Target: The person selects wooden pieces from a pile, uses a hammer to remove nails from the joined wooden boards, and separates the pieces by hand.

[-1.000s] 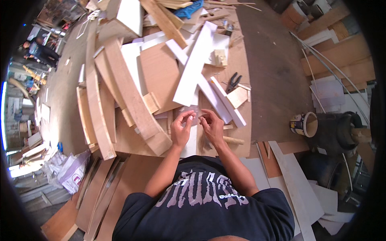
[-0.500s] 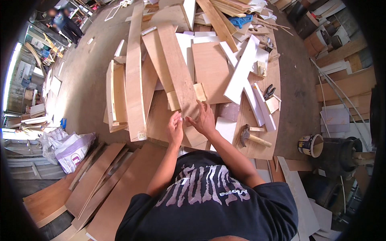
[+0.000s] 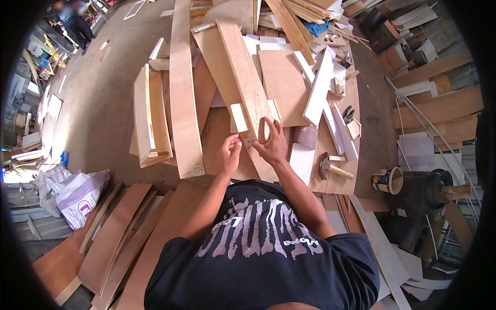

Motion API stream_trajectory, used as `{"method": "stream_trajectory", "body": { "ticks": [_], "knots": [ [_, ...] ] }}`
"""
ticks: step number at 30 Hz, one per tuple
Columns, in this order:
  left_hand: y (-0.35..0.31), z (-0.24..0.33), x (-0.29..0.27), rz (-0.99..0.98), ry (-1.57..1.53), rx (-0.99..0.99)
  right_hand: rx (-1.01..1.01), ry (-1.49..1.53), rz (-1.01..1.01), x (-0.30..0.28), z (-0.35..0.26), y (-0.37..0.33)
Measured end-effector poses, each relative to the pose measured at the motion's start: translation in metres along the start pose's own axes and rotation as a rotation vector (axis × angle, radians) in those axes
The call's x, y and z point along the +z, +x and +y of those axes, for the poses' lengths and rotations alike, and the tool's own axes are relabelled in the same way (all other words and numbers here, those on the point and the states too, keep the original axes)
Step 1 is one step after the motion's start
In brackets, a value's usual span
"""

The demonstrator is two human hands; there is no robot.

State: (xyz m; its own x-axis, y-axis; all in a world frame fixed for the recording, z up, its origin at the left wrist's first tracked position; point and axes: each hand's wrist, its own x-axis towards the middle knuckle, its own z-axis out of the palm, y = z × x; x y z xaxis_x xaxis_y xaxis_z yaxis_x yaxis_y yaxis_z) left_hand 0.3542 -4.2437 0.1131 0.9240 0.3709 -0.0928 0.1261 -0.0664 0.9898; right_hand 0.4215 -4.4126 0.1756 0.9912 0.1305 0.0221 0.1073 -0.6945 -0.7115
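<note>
My left hand [image 3: 230, 153] and my right hand [image 3: 272, 143] meet at the near end of a long pale plank [image 3: 244, 77] that lies on a pile of boards. Between them is a small wooden block [image 3: 248, 140]. The left hand's fingertips pinch it from the left. From the right, the thumb and forefinger of the other hand hold it, with the remaining fingers spread up over the plank's end. A short pale offcut [image 3: 238, 117] lies just beyond the left hand.
A hammer [image 3: 328, 167] lies to the right of my right hand, and pliers [image 3: 349, 113] lie farther back. White boards [image 3: 318, 88], a paint tin [image 3: 387, 180], white sacks [image 3: 77, 191], bent plywood sheets [image 3: 113, 232] and people [image 3: 72, 20] far off at top left are around me.
Both hands have moved from a white board to the near end of the long pale plank, still close together. The view has swung, bringing the hammer in on the right.
</note>
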Motion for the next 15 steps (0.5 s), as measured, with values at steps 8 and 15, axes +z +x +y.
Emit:
{"method": "stream_trajectory", "body": {
  "ticks": [8, 15],
  "knots": [
    [0.005, 0.063, -0.012, -0.033, -0.03, 0.097, 0.186, 0.956, -0.275, -0.053, -0.024, -0.003],
    [0.016, 0.061, 0.003, -0.093, -0.03, 0.208, 0.439, 1.601, -0.472, -0.078, -0.008, -0.02]
  ]
}}
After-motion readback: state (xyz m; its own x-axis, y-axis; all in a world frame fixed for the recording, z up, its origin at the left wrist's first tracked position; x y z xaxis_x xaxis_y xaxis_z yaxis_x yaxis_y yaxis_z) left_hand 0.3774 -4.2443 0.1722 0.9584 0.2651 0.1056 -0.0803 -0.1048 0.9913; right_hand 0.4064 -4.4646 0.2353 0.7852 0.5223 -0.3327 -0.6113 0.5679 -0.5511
